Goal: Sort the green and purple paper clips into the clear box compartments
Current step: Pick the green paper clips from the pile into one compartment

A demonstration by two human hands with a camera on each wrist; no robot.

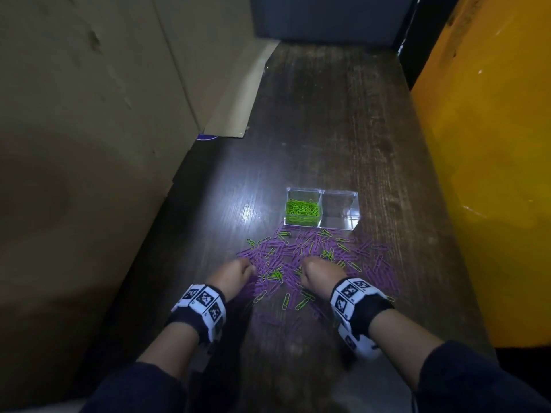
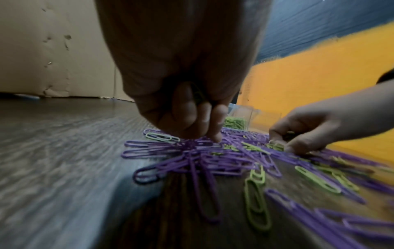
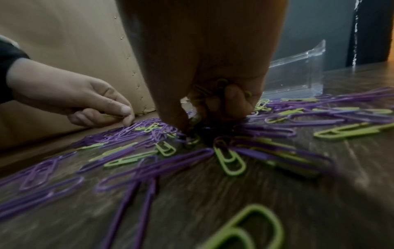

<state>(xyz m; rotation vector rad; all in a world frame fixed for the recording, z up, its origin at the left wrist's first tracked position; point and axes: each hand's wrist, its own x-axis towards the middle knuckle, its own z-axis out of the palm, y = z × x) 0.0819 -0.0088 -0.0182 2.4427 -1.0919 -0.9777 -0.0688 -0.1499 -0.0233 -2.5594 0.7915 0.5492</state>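
Note:
A clear two-compartment box (image 1: 354, 193) stands on the dark wooden table; its left compartment holds green paper clips (image 1: 302, 210) and its right compartment shows no clips. In front of it lies a mixed pile of purple clips (image 1: 372, 269) and green clips (image 1: 285, 301). My left hand (image 1: 243, 271) is at the pile's left edge, fingers curled, with a green clip tucked in them (image 2: 198, 96). My right hand (image 1: 310, 269) is in the pile's middle, and it grips several green clips (image 3: 220, 87) while its fingertips (image 3: 184, 126) touch the pile.
A big cardboard sheet (image 1: 89, 114) walls off the left side of the table. An orange surface (image 1: 492, 174) rises along the right side, and a dark panel (image 1: 328, 16) closes the far end. Bare wood (image 1: 328, 114) lies beyond the box.

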